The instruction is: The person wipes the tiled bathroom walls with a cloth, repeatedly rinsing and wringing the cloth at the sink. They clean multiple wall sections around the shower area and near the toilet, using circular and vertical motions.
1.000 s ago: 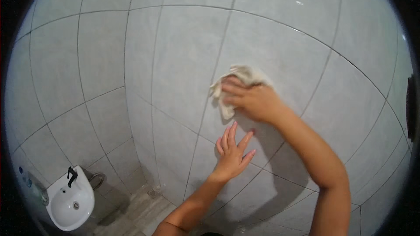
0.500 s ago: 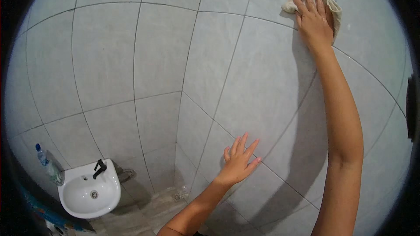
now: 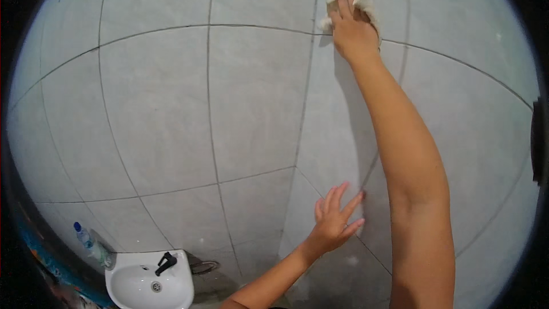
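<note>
Head view: right hand point(image 3: 355, 37) holds cloth point(image 3: 368, 7) against wall point(image 3: 457, 97), one o'clock; left hand point(image 3: 331, 229) spread, five o'clock.

From where I'm standing, I'm making out no readable words, numbers or signs. At the frame's lower left, a blue-capped bottle point(image 3: 90, 242) is sitting by the white sink point(image 3: 128, 260), any print appearing too small.

One fisheye view from your head, facing a pale grey, rectangular-tiled wall corner point(image 3: 303, 109), within reach of your bare right hand point(image 3: 355, 33) at 1 o'clock; it sees down into the white, rounded ceramic washbasin point(image 3: 128, 260) at 7 o'clock.
</note>
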`<move>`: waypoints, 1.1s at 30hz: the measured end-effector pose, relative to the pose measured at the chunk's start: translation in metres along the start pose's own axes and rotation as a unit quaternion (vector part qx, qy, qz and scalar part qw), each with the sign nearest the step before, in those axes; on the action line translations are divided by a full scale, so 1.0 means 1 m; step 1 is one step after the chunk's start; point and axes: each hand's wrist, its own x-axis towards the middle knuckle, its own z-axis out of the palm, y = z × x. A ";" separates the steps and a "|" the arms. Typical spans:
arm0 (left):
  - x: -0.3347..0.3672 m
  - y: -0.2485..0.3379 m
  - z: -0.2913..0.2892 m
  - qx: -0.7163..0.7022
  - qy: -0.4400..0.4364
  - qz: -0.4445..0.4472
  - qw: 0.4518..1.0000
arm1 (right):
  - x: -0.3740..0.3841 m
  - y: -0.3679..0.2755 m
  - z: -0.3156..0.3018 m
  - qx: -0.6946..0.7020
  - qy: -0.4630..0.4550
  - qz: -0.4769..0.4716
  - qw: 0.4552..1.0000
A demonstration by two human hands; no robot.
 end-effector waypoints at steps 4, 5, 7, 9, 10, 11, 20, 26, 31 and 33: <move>-0.003 -0.060 -0.043 0.111 0.084 -0.129 0.982 | -0.019 -0.058 0.086 0.010 0.077 0.035 0.996; -0.009 -0.076 -0.063 0.129 0.119 -0.164 0.971 | -0.025 -0.080 0.080 0.107 0.050 0.068 0.991; -0.019 -0.105 -0.100 0.152 0.190 -0.221 0.945 | -0.049 -0.119 0.063 0.290 -0.012 0.129 0.948; -0.024 -0.131 -0.119 0.172 0.266 -0.248 0.916 | -0.092 -0.136 0.066 0.320 -0.007 0.138 0.937; -0.027 -0.141 -0.124 0.187 0.306 -0.251 0.899 | -0.116 -0.142 0.069 0.331 -0.006 0.144 0.933; -0.034 -0.147 -0.133 0.197 0.318 -0.253 0.892 | -0.139 -0.149 0.072 0.346 -0.012 0.142 0.927; -0.042 -0.170 -0.231 0.301 0.332 -0.290 0.846 | -0.001 -0.150 0.076 0.406 0.248 0.169 0.863; -0.066 -0.198 -0.242 0.389 0.307 -0.292 0.818 | 0.053 -0.317 -0.074 0.554 0.182 -0.154 0.798; -0.081 -0.213 -0.239 0.380 0.254 -0.320 0.830 | -0.030 -0.346 -0.082 0.785 -0.220 -0.318 0.484; -0.067 -0.195 -0.238 0.346 0.272 -0.305 0.844 | -0.006 -0.317 -0.045 0.787 -0.127 -0.292 0.528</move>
